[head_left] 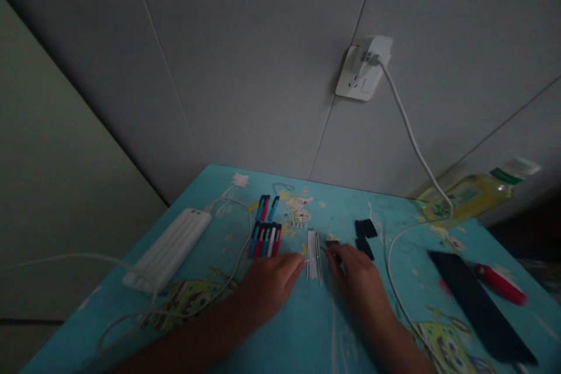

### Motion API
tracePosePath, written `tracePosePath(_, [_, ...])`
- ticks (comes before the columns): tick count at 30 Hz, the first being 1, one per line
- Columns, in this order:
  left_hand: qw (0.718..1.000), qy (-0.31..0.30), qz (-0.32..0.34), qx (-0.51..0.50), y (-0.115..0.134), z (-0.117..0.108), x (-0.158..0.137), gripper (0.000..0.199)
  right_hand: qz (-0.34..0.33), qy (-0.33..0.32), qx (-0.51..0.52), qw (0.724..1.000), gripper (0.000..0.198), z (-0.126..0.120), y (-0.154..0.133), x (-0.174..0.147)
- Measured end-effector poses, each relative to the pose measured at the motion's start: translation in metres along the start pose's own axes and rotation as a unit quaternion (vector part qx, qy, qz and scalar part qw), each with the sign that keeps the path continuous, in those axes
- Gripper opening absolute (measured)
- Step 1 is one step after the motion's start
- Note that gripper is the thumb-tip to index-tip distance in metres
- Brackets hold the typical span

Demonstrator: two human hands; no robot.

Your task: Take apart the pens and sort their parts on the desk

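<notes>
My left hand (pixel 277 278) is closed, thumb and forefinger pinching the end of a thin white stick that points right across a row of similar sticks. That row of slim white sticks (pixel 312 254), which look like pen refills, lies on the table between my hands. Just right of it, my right hand (pixel 357 274) has its fingers curled together; what they hold is too dark to make out. A small dark piece with a pale top (pixel 332 242) sits by those fingertips. Left of the sticks lie blue, red and white pen barrels (pixel 265 239), with shorter blue and red pieces (pixel 266 208) behind them.
Small black pieces (pixel 364 229) lie beyond my right hand. A white power strip (pixel 169 250) and its looping cord are at left. At right are a dark flat panel (pixel 480 304), a red cylinder (pixel 500 284) and a bottle of yellow liquid (pixel 471 196). A charger cable hangs from the wall socket (pixel 360 73).
</notes>
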State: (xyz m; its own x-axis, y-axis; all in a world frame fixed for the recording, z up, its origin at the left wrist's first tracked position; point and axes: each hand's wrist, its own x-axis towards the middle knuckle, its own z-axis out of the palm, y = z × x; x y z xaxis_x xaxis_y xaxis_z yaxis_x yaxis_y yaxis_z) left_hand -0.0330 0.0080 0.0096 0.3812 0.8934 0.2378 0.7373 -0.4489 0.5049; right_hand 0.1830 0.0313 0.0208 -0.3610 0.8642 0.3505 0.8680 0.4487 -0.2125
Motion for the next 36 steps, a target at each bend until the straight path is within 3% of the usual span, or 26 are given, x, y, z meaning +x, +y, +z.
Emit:
tracePosePath(3, [0.999,0.007,0.014,0.030,-0.004,0.000,0.002,0.022,-0.046,0.021,0.057,0.997,0.015,-0.007,0.005,-0.006])
tracePosePath(9, [0.999,0.000,0.020,0.045,-0.004,0.000,0.002,0.022,-0.090,0.003,0.057,0.994,0.013,-0.013,0.003,-0.006])
tracePosePath(36, [0.998,-0.025,0.007,0.057,-0.001,0.000,0.000,0.022,-0.140,-0.001,0.027,0.990,0.015,-0.012,0.010,-0.009])
